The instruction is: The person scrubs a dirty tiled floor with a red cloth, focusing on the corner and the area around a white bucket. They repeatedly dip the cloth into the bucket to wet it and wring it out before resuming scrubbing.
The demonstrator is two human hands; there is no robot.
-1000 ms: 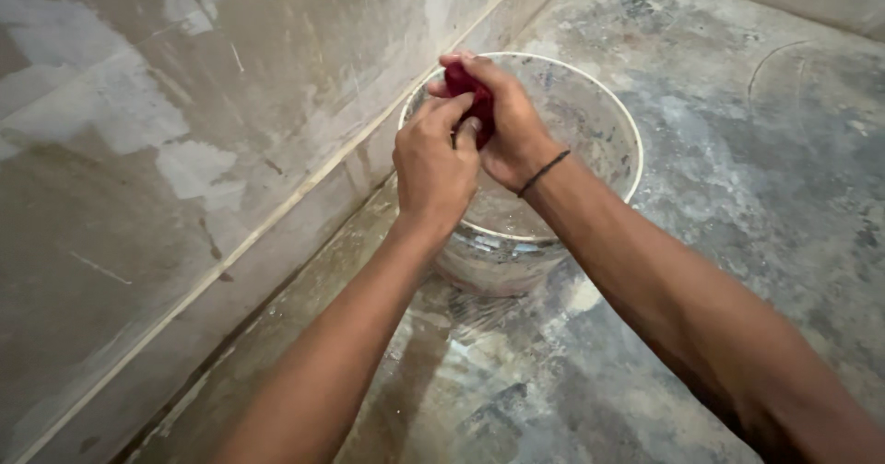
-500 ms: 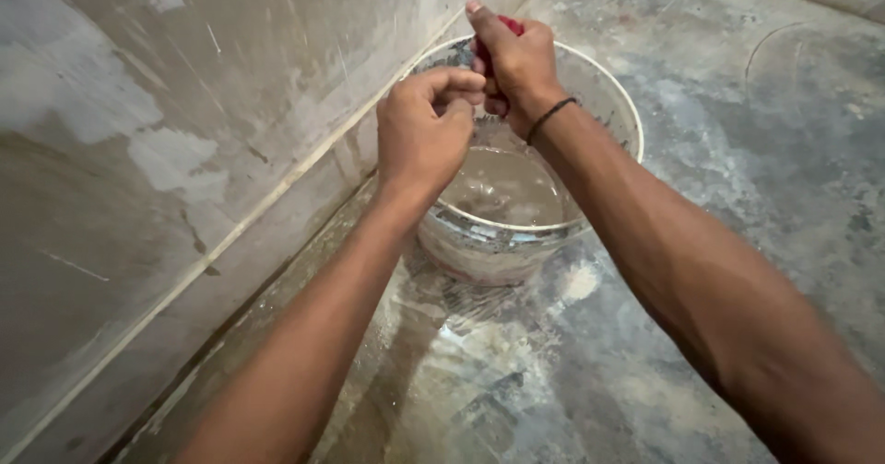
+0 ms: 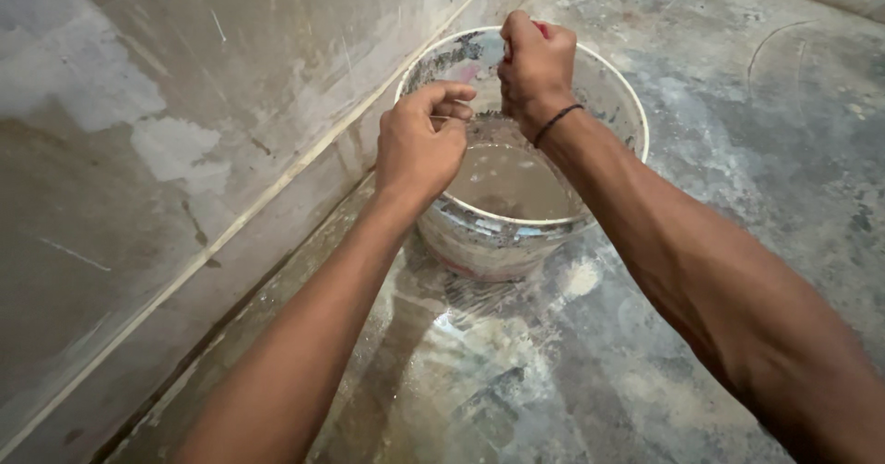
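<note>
Hovering over a bucket [image 3: 590, 229], both hands are being held above its open mouth. The right hand [image 3: 536, 66] is clenching into a tight fist around a red cloth [image 3: 541, 29], of which only a small red edge is showing at the top of the fist, between thumb and knuckles; the rest is hidden inside the grip. A thin dark band [image 3: 557, 123] is sitting around the right wrist. The left hand [image 3: 419, 146] is curling loosely just beside the right one, fingers bent inward with the thumb lying over them; whether it is pinching anything cannot be told, and it is not touching the cloth. The two hands are near each other but apart, the left lower and closer to the camera. The bucket is pale, round and smeared with grey residue on its inner wall and outer side, and it is holding murky grey-brown water [image 3: 507, 178] partway up. It is standing on a wet, blotchy grey floor [image 3: 701, 132], close to the foot of a stained grey wall [image 3: 184, 132] on the left. A pale narrow seam [image 3: 277, 201] is running diagonally along the wall above where it meets the floor. Both forearms are reaching in from the bottom edge of the view.
</note>
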